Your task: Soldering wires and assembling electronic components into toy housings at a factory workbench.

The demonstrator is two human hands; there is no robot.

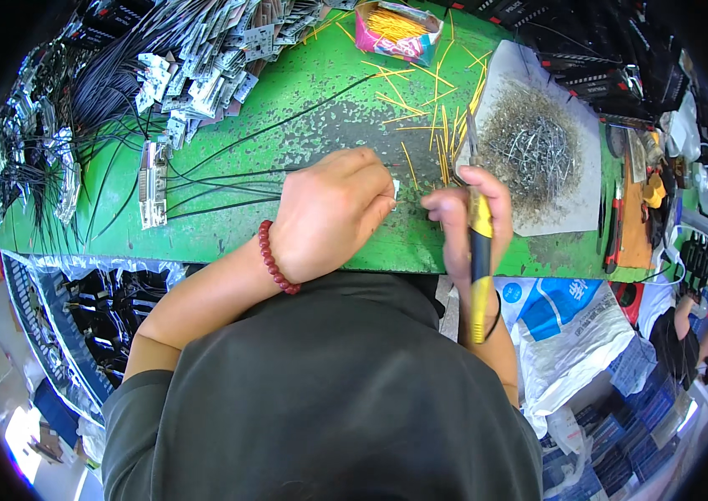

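Clearly, right hand (456, 227) around yellow-black soldering iron (481, 246), white sack (592, 342), blue printing (548, 316).

Bright, fairly even light covers the green workbench (212, 240), glints off the silvery plates (203, 83) at 11 o'clock and brightens the back of the left hand (329, 213). Glare burns out 1 violet-fringed patch (24, 441) at 8 o'clock. The charcoal T-shirt (337, 401) at 6 o'clock shows little detail. Fisheye distortion bends the outer edges; black vignetting rings everything.
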